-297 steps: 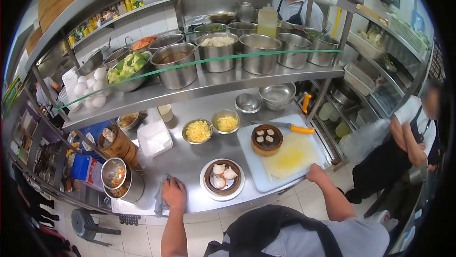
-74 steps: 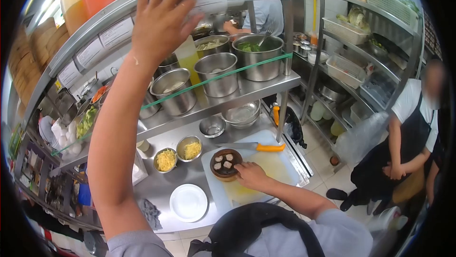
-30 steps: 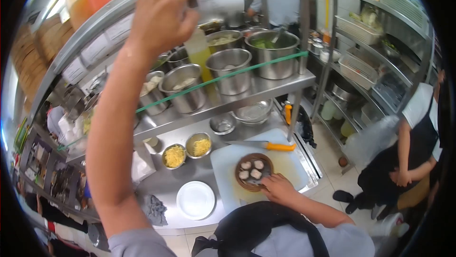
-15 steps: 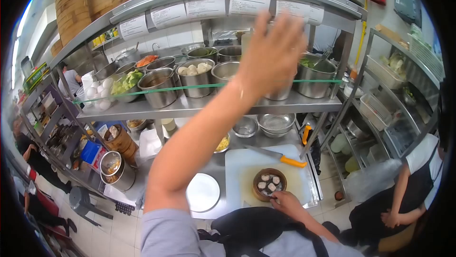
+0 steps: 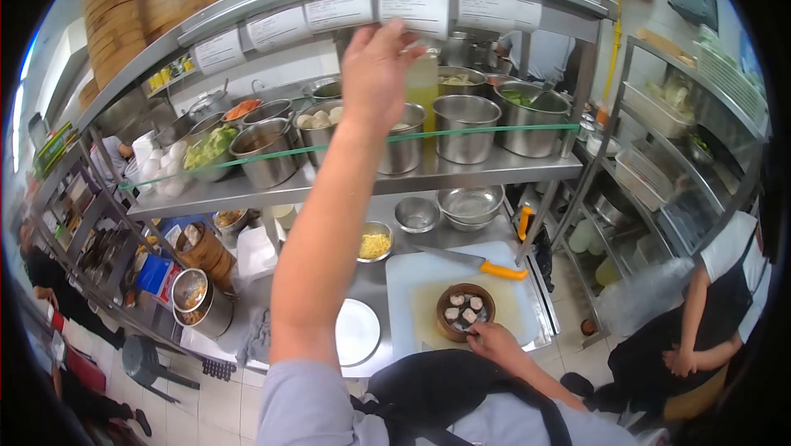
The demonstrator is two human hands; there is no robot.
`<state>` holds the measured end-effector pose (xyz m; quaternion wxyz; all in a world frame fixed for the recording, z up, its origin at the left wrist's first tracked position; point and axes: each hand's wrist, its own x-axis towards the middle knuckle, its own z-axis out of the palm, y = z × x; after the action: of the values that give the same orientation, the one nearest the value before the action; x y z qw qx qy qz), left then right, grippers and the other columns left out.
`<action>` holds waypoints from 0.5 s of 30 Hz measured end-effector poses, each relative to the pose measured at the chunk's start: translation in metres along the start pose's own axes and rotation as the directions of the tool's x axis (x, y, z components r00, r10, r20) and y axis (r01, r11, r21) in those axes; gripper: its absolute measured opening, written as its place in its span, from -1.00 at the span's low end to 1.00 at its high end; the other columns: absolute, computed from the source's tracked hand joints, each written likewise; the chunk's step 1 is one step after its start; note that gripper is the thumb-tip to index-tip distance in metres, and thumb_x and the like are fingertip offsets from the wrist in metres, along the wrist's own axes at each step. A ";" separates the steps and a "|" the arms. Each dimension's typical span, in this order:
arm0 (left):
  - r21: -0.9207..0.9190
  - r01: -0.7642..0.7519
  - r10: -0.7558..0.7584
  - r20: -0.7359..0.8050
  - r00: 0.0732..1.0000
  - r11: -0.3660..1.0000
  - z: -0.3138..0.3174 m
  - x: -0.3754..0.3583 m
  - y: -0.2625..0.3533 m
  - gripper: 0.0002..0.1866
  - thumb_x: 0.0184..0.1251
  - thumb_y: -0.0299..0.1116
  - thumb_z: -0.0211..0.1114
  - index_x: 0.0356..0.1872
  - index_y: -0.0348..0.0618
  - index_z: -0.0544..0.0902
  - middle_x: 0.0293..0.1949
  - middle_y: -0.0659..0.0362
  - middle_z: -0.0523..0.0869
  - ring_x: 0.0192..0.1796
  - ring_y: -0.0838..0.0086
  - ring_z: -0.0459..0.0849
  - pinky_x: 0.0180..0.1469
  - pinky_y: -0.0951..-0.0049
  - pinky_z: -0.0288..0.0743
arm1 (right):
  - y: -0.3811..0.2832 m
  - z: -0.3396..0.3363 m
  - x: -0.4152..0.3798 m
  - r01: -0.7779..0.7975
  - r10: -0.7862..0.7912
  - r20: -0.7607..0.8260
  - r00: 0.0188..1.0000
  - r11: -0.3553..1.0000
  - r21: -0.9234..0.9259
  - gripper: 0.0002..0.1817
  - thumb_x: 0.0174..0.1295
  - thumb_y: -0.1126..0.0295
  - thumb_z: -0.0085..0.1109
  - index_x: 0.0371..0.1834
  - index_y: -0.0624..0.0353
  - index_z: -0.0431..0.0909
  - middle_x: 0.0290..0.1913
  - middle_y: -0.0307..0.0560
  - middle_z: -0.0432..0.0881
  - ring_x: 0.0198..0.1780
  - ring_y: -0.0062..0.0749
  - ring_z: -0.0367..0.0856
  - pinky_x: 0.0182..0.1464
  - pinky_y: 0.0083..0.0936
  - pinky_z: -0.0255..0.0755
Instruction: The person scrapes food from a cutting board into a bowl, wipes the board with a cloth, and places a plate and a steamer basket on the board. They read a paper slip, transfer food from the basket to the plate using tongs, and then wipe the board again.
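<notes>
My left hand is raised over the shelf of metal pots, near the hanging paper labels, its fingers slightly bent and apart with nothing visible in them. Beside it stands a clear container of yellowish liquid. A steel pot of whitish balls is partly hidden behind my wrist. Down on the cutting board, my right hand pinches the near right rim of a small round bamboo steamer. Several pale dumplings sit inside it.
An orange-handled knife lies across the board's far edge. To the left are a white plate and a bowl of shredded yellow food. A glass strip edges the pot shelf. A co-worker is at right.
My left hand has moved left across the pot shelf, uncovering the pots at right. My right hand stays at the steamer's rim. The view has shifted slightly.
</notes>
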<state>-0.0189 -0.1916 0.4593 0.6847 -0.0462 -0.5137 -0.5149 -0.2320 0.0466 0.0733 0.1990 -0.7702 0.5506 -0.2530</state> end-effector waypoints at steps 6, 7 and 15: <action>-0.052 0.050 -0.059 -0.199 0.978 0.997 -0.007 -0.003 -0.001 -0.67 0.44 -0.27 0.29 0.10 -0.20 0.50 0.07 0.11 0.57 0.12 0.25 0.53 0.17 0.15 0.46 | 0.006 0.001 -0.001 -0.056 0.057 -0.021 0.998 0.997 0.054 -0.83 0.26 0.36 0.29 -0.20 0.22 0.59 -0.32 0.19 0.66 -0.21 0.15 0.65 -0.14 -0.11 0.51; -0.053 0.051 -0.061 -0.203 0.977 0.997 -0.011 -0.002 0.001 -0.67 0.44 -0.27 0.29 0.10 -0.20 0.50 0.07 0.11 0.57 0.12 0.25 0.53 0.17 0.15 0.46 | 0.004 0.000 -0.001 -0.049 0.051 -0.029 0.998 0.996 0.073 -0.83 0.26 0.36 0.29 -0.20 0.22 0.59 -0.32 0.19 0.67 -0.20 0.16 0.65 -0.14 -0.11 0.50; -0.139 -0.155 0.104 -0.317 0.943 0.978 -0.046 0.004 0.030 -0.64 0.38 -0.31 0.23 0.15 -0.16 0.47 0.16 0.09 0.54 0.23 0.19 0.47 0.29 0.04 0.32 | -0.001 0.000 -0.003 -0.031 0.033 -0.039 0.999 0.998 0.060 -0.81 0.24 0.37 0.30 -0.18 0.22 0.59 -0.30 0.19 0.67 -0.19 0.17 0.65 -0.13 -0.11 0.50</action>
<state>0.0336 -0.2076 0.4548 0.7827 -0.0548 -0.3530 -0.5096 -0.2323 0.0498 0.0731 0.2147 -0.7499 0.5590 -0.2812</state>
